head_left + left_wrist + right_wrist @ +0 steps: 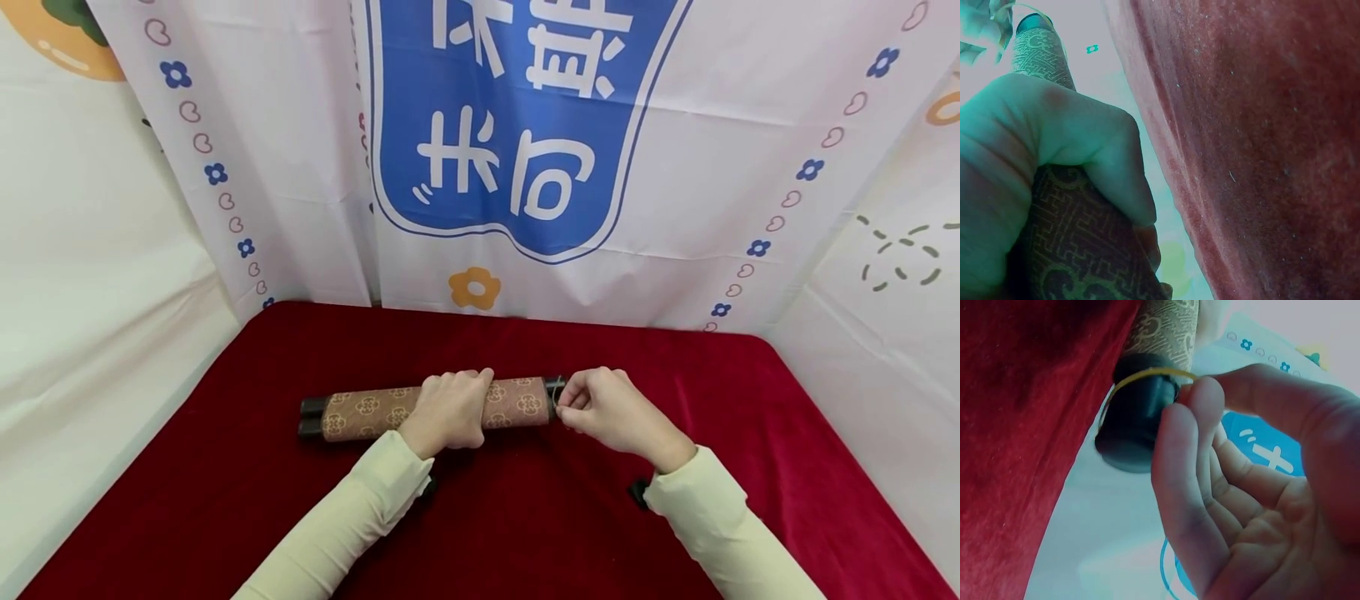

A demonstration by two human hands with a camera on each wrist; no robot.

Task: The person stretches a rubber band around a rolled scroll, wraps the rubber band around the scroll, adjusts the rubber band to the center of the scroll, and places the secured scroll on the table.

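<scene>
A rolled scroll (367, 412) in brown patterned cloth lies across the red-covered table, dark roller ends (311, 429) sticking out at its left. My left hand (448, 408) grips the scroll around its middle from above; in the left wrist view the thumb (1119, 178) wraps over the cloth. At the scroll's right end, my right hand (611, 414) pinches a thin yellow rubber band (1141, 374) between thumb and fingertips. The band loops around the black roller knob (1138, 422) in the right wrist view, just beyond the edge of the cloth.
The red tablecloth (525, 517) spreads on all sides of the scroll. White printed curtains (315, 167) with a blue sign (480, 200) stand behind the table. Side curtains (885, 350) close in left and right.
</scene>
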